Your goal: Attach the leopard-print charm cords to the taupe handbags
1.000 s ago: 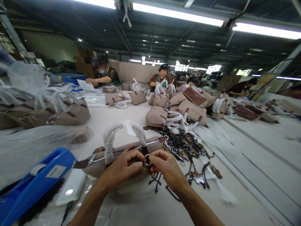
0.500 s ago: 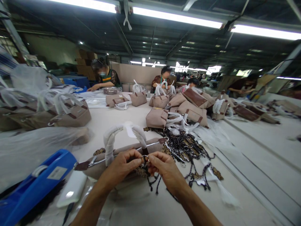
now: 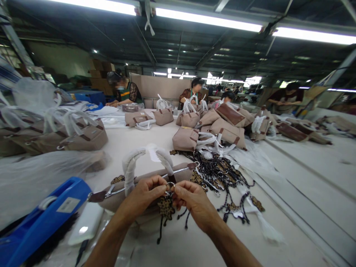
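Several tan bags (image 3: 86,137) run off the left edge; below them, a blue tool with black bristles (image 3: 59,211) is cut off too. At lower centre sits a handbag (image 3: 114,200), partly hidden by the left hand (image 3: 147,191). That hand and the right hand (image 3: 193,196) pinch a metal ring (image 3: 170,182), their fingers covering its sides; a leopard-print charm (image 3: 166,207) hangs beneath. Tangled black cords (image 3: 219,170) lie close right, and pale tabletop (image 3: 314,159) stretches to the right edge.

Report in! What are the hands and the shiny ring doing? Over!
Left hand and right hand: both pinching ring. Spotted charm dangling below. Bag right behind, handles up. Charm pile beyond right hand, not blocking.
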Motion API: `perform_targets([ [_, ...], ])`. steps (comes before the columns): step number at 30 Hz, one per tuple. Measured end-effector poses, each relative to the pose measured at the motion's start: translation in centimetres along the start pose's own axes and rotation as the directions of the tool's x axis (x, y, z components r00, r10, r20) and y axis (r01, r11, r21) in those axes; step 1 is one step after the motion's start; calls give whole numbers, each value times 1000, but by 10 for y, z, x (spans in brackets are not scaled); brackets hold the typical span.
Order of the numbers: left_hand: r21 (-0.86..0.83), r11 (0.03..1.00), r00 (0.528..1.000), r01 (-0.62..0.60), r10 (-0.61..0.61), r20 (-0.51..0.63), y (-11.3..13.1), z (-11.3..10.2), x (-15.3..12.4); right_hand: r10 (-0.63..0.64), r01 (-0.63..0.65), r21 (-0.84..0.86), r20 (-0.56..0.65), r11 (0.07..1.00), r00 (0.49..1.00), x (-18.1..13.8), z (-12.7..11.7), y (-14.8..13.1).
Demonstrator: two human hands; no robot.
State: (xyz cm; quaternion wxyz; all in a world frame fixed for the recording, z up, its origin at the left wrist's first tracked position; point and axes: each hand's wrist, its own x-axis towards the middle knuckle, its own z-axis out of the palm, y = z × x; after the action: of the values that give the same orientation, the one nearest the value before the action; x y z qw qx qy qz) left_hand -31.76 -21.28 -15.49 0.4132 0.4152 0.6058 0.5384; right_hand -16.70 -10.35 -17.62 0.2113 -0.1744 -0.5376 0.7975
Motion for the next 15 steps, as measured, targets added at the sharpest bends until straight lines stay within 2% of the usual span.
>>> perform_targets([
  [6,-21,999,999,-37,36,-38,-4,-2,3,-34,27,-84,-77,996,996,-4,10,-1],
  [9,16,997,997,-80,81,-18,-7,-2,4,-76,62,-130,-103,990,992,-3,12,-4],
  [13,107,984,990,-143,144,-1,-4,0,3,-194,156,-308,-97,939,976,-1,11,-14],
  [15,172,969,984,-177,176,16,1,2,2,-188,152,-337,-76,929,979,-1,10,-19],
])
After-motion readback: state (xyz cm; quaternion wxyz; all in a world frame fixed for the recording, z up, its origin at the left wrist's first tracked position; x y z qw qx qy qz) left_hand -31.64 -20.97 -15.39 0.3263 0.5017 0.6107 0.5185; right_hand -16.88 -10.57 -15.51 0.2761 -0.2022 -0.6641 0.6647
